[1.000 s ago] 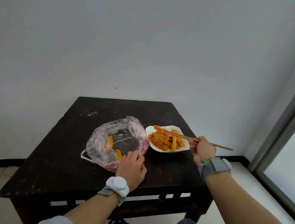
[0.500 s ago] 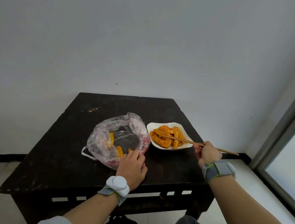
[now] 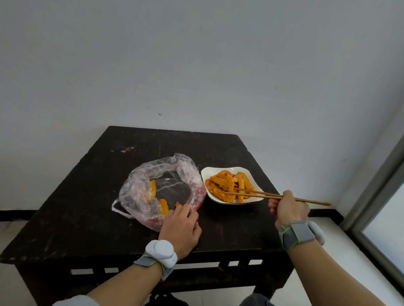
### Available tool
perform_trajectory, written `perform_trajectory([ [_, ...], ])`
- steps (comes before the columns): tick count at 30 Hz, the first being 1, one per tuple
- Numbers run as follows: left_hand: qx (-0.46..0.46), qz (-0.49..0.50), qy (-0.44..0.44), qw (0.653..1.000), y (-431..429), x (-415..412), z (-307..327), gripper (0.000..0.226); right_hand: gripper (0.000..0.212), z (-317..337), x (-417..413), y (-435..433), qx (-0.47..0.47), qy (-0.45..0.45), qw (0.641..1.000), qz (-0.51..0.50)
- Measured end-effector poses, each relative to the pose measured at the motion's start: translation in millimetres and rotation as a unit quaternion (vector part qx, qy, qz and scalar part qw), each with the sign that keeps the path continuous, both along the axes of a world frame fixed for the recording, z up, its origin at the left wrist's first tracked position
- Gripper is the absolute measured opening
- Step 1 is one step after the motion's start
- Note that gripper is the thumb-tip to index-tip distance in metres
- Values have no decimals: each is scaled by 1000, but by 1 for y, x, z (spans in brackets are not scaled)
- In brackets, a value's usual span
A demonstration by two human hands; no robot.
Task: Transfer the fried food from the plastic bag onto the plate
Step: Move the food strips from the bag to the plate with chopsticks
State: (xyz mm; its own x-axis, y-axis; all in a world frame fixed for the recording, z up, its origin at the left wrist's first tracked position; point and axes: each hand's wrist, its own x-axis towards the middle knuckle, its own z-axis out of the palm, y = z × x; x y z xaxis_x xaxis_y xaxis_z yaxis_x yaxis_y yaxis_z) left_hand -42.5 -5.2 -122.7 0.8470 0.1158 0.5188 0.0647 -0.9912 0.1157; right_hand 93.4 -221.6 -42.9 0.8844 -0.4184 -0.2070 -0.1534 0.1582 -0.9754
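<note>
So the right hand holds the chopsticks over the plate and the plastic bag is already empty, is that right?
Not quite: the plastic bag is not empty. The head view shows orange fried pieces inside it. The right hand does hold the chopsticks over the plate.

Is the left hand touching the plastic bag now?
Touching. The head view shows the left hand with fingers resting on the near rim of the plastic bag, with no gap visible.
</note>
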Motion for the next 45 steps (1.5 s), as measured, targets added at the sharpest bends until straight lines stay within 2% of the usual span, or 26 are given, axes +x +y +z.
perform_trajectory([
  [6, -11, -2, -2, 1000, 1, -1, 0, 23, 38, 18, -5, -5, -43, -45, 998, -15],
  [13, -28, -5, -47, 998, 4, -8, 7, 19, 34, 39, -8, 4, -31, -93, 995, -29],
  [19, -35, 17, -79, 996, 27, -20, 13, 19, 32, 41, -16, 41, 6, -97, 994, 42],
  [24, -47, 63, -70, 994, 54, -36, 13, 17, 31, 34, -27, 75, 6, -87, 990, 108],
  [30, -44, 95, -18, 994, 70, -51, 5, 23, 37, 24, -38, 96, -59, -81, 977, 189],
  [36, -44, 88, -4, 995, 65, -52, 1, 26, 33, 22, -31, 88, -184, -94, 954, 217],
  [41, -32, 91, 1, 995, 63, -48, 1, 30, 36, 34, -26, 86, -180, -101, 946, 249],
  [45, -41, 88, 1, 995, 64, -48, 0, 30, 39, 33, -20, 83, -152, -67, 946, 278],
])
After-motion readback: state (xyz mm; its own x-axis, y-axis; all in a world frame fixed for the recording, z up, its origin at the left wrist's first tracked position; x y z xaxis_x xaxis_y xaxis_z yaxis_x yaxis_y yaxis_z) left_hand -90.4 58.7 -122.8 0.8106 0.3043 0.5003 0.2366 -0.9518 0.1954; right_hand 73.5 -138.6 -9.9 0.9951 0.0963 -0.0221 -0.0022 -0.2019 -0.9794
